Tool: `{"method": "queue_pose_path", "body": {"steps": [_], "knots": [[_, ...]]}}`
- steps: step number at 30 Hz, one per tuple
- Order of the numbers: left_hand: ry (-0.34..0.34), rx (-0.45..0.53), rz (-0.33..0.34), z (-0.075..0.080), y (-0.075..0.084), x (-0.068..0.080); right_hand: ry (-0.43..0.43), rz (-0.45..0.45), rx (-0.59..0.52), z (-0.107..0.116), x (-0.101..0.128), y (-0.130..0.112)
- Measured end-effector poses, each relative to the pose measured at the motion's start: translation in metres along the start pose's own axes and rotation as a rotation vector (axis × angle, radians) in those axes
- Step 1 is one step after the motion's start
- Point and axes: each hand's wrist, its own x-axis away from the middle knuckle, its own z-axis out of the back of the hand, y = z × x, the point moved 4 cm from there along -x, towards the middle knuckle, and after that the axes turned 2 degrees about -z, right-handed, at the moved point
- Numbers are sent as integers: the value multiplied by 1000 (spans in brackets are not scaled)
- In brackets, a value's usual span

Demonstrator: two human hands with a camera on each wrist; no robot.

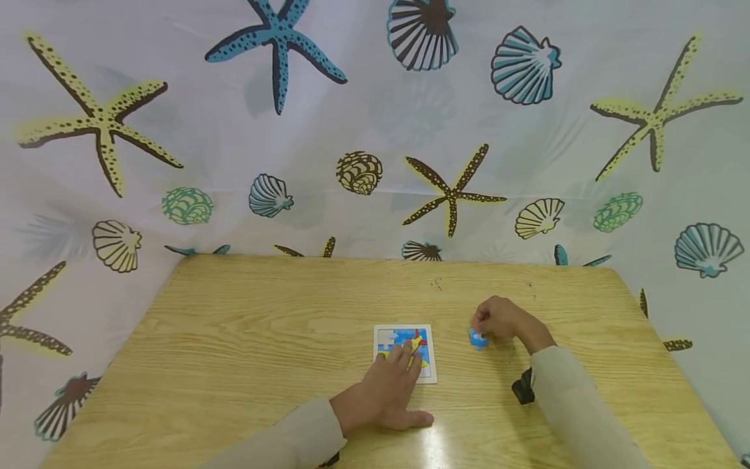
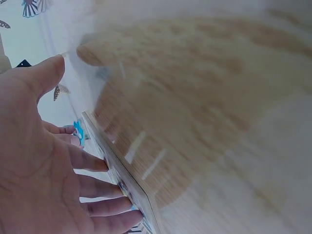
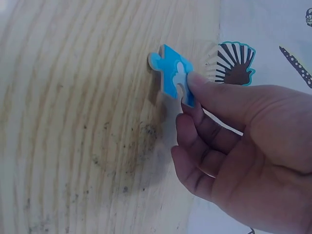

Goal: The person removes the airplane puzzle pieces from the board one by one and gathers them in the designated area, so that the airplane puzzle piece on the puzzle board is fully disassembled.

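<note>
left hand flat on the puzzle board, fingers spread over its lower edge, right hand pinching a blue puzzle piece just right of the board, wooden table, sea-creature curtain behind

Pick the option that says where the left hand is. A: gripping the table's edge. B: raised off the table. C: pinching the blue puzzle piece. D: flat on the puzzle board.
D: the left hand lies with straight fingers on the puzzle board, while the right hand pinches the blue puzzle piece.
</note>
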Motion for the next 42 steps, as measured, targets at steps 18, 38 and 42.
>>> {"method": "queue_pose_path", "body": {"steps": [18,38,42], "knots": [[-32,-64,17,-4,1,-3,42,-20,15,-7,-4,5],[-19,16,0,-2,3,-1,102,62,44,-3,-2,-10],[-25,29,2,-3,3,-1,101,62,45,-6,-5,-18]]}}
